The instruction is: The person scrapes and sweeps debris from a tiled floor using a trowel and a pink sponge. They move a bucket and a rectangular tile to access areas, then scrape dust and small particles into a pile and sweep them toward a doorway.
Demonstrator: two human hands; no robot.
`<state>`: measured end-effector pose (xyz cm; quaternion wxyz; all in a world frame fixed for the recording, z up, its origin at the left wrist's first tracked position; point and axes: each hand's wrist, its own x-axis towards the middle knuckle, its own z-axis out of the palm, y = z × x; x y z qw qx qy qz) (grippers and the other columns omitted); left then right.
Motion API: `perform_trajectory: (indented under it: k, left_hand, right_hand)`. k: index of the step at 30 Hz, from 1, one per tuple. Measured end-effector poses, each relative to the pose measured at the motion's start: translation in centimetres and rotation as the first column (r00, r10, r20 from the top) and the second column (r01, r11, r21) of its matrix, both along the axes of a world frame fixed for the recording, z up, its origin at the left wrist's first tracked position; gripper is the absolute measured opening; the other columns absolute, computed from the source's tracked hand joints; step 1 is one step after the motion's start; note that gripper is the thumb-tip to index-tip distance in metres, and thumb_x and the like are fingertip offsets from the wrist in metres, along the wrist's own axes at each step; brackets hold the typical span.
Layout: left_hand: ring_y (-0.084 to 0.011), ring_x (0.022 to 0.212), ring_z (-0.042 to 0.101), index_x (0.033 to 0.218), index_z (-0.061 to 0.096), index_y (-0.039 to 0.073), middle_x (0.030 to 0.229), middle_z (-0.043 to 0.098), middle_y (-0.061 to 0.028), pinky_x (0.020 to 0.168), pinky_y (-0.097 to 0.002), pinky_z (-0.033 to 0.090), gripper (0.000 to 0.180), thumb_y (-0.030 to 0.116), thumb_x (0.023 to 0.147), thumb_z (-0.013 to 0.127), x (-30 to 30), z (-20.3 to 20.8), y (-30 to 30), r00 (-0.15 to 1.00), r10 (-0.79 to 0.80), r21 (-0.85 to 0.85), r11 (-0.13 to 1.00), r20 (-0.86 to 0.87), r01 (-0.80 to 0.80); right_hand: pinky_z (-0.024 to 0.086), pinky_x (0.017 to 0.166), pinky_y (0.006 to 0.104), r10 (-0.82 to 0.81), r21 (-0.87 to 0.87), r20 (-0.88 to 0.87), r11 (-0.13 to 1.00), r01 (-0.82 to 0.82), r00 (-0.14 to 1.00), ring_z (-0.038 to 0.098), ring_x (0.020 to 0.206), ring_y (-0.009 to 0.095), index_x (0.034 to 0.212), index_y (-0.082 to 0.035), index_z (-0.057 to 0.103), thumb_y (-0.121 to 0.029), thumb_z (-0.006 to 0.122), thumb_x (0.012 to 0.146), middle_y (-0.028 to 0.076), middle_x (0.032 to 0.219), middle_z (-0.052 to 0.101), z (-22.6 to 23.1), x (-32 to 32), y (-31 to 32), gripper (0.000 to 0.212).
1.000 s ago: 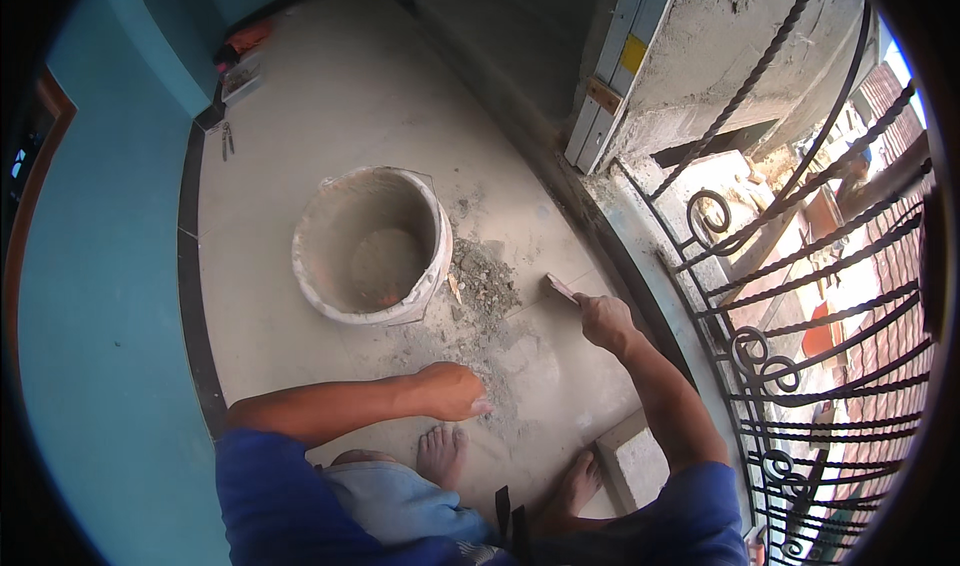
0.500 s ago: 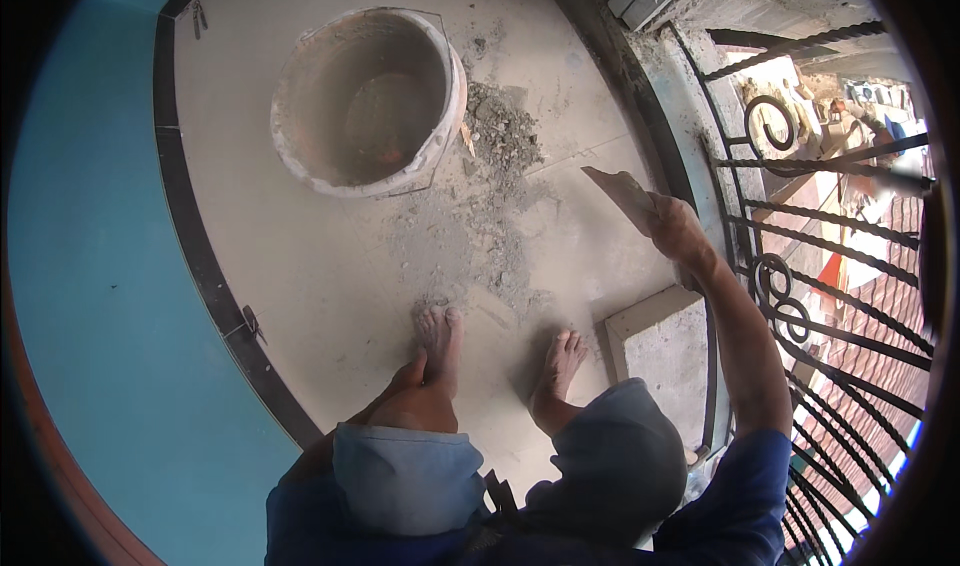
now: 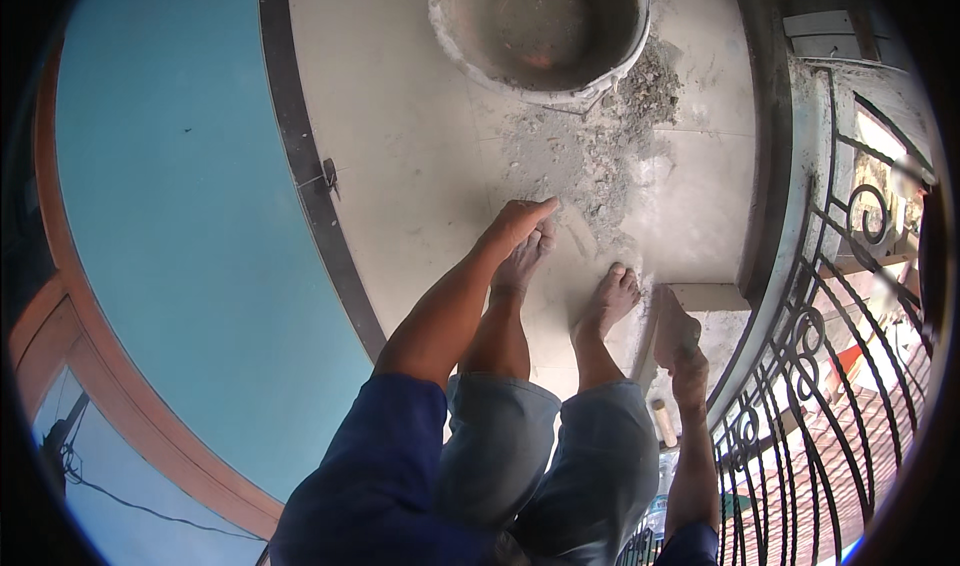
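My left hand (image 3: pixel 523 223) hangs just over my left foot, its fingertip end stretched toward the right. Nothing shows in it, and some of its fingers are hidden. Low on the right, my right hand (image 3: pixel 688 363) is closed around a grey flat-bladed trowel (image 3: pixel 672 324); its blade points away from me beside a pale block (image 3: pixel 710 297). Beyond my feet stands a large mortar-smeared bucket (image 3: pixel 462 54) with a wire handle and a grey, coated inside. Grey mortar rubble (image 3: pixel 652 91) lies along the bucket's right side, with powder spread over the floor tiles (image 3: pixel 400 156) toward my feet.
A teal wall (image 3: pixel 190 206) with a dark skirting strip (image 3: pixel 290 96) runs along the left. On the right, a black twisted-bar railing (image 3: pixel 812 406) stands on a ledge. A light cylindrical piece (image 3: pixel 663 421) is by my right knee.
My view has swung, so the bucket sits higher and farther right. My right hand has drawn back and down with the trowel. My left hand has come forward from beside my left leg.
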<state>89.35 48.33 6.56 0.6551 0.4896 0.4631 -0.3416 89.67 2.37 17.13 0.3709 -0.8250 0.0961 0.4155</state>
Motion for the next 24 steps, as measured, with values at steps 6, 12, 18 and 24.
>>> perform_trajectory:
  k: [6,12,18,24]
  left_hand:
    - [-0.019,0.08,0.067,0.094,0.07,0.004,0.088,0.071,-0.0077,0.076,-0.0351,0.054,0.029,0.033,0.091,0.074,3.5,11.6,-3.0,0.96,-0.028,0.019,1.0,0.279,0.024]
    - [-0.0374,0.085,0.07,0.084,0.069,0.002,0.085,0.07,-0.0221,0.078,-0.0441,0.054,0.047,0.048,0.086,0.073,-4.6,21.7,-5.4,0.727,-0.687,0.554,0.608,0.007,0.569]
    - [-0.0408,0.104,0.068,0.114,0.07,-0.001,0.113,0.068,-0.0295,0.091,-0.05,0.053,0.061,0.054,0.098,0.049,-12.0,34.0,-2.8,0.868,-0.472,0.594,0.657,-0.154,0.463]
    - [-0.0395,0.142,0.044,0.153,0.037,-0.004,0.152,0.045,-0.029,0.119,-0.0431,0.033,0.092,0.07,0.099,0.037,-13.5,43.4,2.7,0.911,-0.326,0.235,0.893,-0.252,0.384]
  right_hand:
    - [0.051,0.048,0.0335,-0.022,-0.066,-0.037,0.998,0.019,0.999,0.061,0.062,0.016,0.098,0.004,0.062,-0.019,0.066,0.091,0.007,0.073,0.062,7.1,-2.0,-2.8,0.024]
    - [0.056,0.066,0.0369,-0.096,-0.103,-0.142,0.991,0.081,0.985,0.07,0.078,0.024,0.107,0.005,0.067,-0.008,0.067,0.085,0.012,0.088,0.072,17.1,-4.3,-6.2,0.025]
    - [0.056,0.057,0.0366,-0.354,-0.23,-0.177,0.922,0.311,0.919,0.068,0.068,0.02,0.109,-0.001,0.069,-0.004,0.066,0.085,0.01,0.084,0.071,21.6,-6.9,-10.2,0.024]
    - [0.053,0.042,0.0362,-0.291,-0.139,-0.078,0.95,0.278,0.954,0.065,0.06,0.019,0.104,-0.004,0.068,-0.006,0.064,0.084,0.006,0.077,0.065,25.1,-2.6,-8.4,0.02]
